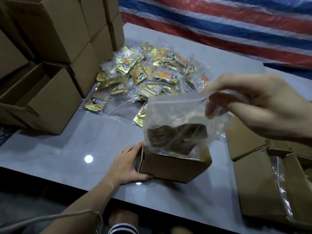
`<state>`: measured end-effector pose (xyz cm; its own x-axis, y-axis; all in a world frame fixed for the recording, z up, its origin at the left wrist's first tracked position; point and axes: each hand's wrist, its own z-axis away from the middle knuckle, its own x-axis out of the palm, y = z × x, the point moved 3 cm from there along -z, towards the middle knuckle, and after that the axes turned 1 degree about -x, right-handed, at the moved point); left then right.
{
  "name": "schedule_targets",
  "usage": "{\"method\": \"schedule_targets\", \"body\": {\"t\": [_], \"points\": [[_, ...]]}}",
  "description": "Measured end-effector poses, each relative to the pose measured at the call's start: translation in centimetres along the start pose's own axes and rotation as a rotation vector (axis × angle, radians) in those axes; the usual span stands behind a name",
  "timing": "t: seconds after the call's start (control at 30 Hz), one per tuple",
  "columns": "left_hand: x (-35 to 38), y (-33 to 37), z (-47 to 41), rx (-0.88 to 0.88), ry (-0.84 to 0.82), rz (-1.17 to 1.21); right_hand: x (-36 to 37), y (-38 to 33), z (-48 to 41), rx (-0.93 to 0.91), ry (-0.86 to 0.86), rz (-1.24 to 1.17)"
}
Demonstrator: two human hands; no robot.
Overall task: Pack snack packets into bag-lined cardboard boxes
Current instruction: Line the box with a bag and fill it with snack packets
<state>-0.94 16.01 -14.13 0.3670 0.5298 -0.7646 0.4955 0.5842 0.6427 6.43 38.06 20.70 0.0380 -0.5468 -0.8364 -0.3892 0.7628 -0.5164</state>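
A small open cardboard box stands on the grey table near its front edge. My left hand grips the box's left side. A clear plastic bag rises out of the box, with dark packets low inside it. My right hand pinches the bag's top edge and holds it up above the box. Behind the box lies a heap of gold snack packets, many of them in clear zip bags.
Stacked cardboard boxes fill the back left, with one open box in front of them. More boxes, one lined with plastic, stand at the right. The grey table has a striped tarp behind it.
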Motion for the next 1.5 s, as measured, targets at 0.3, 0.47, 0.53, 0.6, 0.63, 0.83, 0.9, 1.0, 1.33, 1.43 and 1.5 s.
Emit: {"method": "schedule_targets", "body": {"t": [0.3,0.47,0.53,0.6,0.63,0.83,0.9,1.0,1.33,1.43,1.5], "points": [[0.2,-0.1,0.0,-0.009,0.012,0.004,-0.5,0.2,1.1,0.04,0.142,-0.014],[0.1,-0.2,-0.1,-0.014,0.004,0.003,0.4,0.7,1.2,0.056,0.07,-0.043],[0.1,-0.2,-0.1,-0.011,-0.001,-0.007,1.3,0.9,1.4,0.092,0.005,-0.07],[0.2,-0.2,-0.2,-0.008,-0.006,-0.019,2.2,0.8,1.6,0.1,-0.068,-0.113],[0.3,-0.2,-0.3,-0.006,-0.01,-0.026,2.4,0.8,1.7,0.095,-0.094,-0.145],[0.3,-0.4,-0.2,-0.018,-0.014,-0.026,3.7,3.6,0.3,0.281,-0.088,-0.31],[0.2,-0.4,-0.1,-0.028,-0.014,-0.022,5.2,5.7,-0.2,0.379,-0.193,-0.211],[0.2,-0.5,-0.1,-0.035,-0.022,-0.016,6.9,8.4,-0.7,0.451,-0.179,-0.016],[0.2,-0.5,-0.1,-0.036,-0.032,-0.035,11.6,9.6,-1.2,0.481,-0.249,0.197],[0.0,-0.3,0.0,-0.026,-0.012,-0.027,12.4,8.5,-1.3,0.339,-0.233,0.367],[-0.1,-0.2,0.0,-0.019,0.001,-0.006,12.5,7.7,-1.3,0.281,-0.226,0.433]]}}
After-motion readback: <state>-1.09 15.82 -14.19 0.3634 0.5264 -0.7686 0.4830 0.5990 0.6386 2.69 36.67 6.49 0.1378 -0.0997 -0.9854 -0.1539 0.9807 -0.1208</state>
